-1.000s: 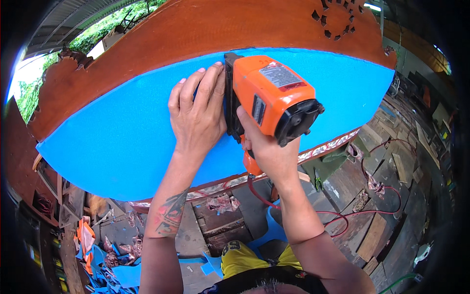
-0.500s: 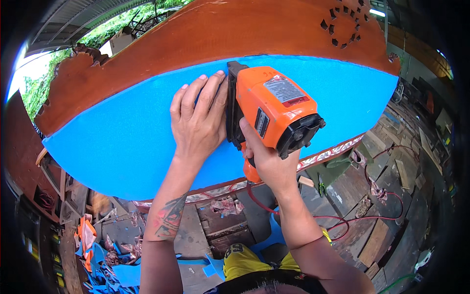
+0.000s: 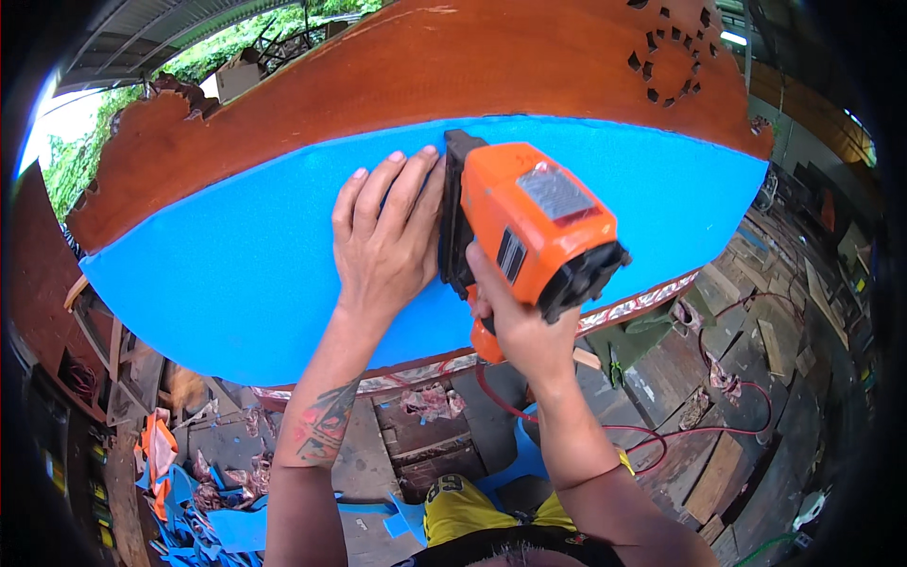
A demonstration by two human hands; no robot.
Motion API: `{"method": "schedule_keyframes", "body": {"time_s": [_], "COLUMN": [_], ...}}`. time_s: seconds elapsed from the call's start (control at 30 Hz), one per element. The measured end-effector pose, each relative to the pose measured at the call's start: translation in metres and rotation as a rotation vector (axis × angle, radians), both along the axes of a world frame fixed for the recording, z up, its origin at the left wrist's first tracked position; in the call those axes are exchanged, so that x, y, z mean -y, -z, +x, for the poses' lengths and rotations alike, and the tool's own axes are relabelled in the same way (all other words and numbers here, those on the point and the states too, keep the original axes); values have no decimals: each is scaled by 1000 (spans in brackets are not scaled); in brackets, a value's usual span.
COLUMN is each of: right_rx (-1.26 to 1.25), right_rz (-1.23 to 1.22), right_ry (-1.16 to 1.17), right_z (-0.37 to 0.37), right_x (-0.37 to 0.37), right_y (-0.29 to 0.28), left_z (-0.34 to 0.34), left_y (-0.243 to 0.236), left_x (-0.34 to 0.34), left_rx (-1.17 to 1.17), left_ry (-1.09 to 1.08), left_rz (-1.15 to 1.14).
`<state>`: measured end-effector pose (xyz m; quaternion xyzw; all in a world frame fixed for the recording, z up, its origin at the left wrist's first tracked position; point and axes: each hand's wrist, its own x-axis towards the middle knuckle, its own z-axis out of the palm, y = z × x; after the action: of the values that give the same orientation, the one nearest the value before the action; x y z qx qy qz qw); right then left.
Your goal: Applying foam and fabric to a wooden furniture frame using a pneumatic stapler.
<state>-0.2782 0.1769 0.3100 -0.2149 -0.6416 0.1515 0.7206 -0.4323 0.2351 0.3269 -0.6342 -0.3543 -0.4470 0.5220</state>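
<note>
Left hand: fingers released, flat on blue sheet | right hand: grasping orange air tool | tool slipped slightly below sheet's upper edge, contact lower

Corrugated roof at upper left, daylight and green foliage below; lit lamp upper right; wood scraps across the floor.

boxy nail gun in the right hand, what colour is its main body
Bright orange; the nail gun's main body shows best in the head view.
</note>
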Motion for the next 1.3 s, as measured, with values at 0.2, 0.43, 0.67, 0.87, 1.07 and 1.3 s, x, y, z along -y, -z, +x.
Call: {"method": "schedule_keyframes", "body": {"time_s": [0.2,0.43,0.67,0.87,1.07,1.3], "right_rx": [58,26,-23,334,143,124], "right_rz": [19,-35,-76,229,-81,-161], "right_ry": [-14,-66,-71,294,167,218], "right_z": [-6,-10,-9,26,61,123], "right_x": [0,0,-2,14,20,40], "right_y": [4,1,-1,42,91,149], "left_z": [-9,-12,-12,-32,-43,-69], "left_y": [-2,-1,0,-24,-86,-97], "left_x": [1,1,2,15,23,-9], "left_rx": [-15,-19,-1,-55,-7,-28], "left_ry": [75,65,50,-74,-247,-309], "left_rz": [-11,-47,-67,-14,144,226]}}
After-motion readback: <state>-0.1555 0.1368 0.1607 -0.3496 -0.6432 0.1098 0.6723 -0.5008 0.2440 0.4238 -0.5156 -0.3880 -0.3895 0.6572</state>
